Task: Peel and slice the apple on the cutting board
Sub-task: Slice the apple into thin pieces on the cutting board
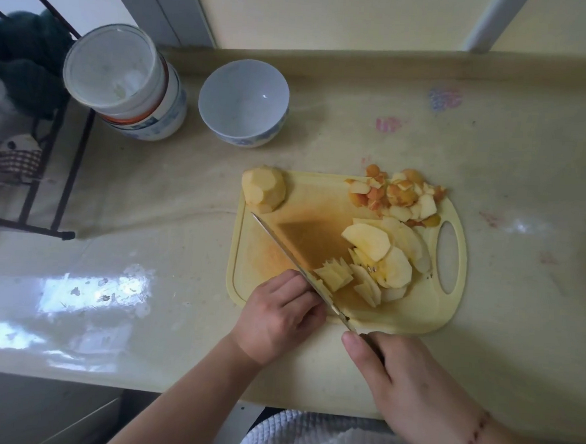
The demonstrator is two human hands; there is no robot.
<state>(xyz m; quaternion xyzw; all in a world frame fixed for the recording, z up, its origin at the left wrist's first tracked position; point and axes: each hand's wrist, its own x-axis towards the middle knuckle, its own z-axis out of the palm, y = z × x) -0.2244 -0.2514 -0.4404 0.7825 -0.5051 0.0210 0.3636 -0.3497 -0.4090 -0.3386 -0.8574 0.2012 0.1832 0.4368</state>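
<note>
A pale yellow cutting board (416, 311) lies on the counter. My right hand (408, 383) grips the handle of a long knife (283, 245), whose blade runs diagonally across the board. My left hand (279, 313) rests curled against the blade's left side, fingers on a small apple piece hidden beneath them. Thin cut slices (334, 276) lie just right of the blade. Larger peeled wedges (385, 255) are heaped beside them. A peeled apple chunk (264, 189) sits at the board's far left corner. Peel scraps (399, 194) are piled at the far right corner.
An empty white bowl (244, 102) stands behind the board. To its left is a stack of cups and bowls (122, 77). A black metal rack (47, 172) with cloths occupies the far left. The counter's front edge runs just below my wrists.
</note>
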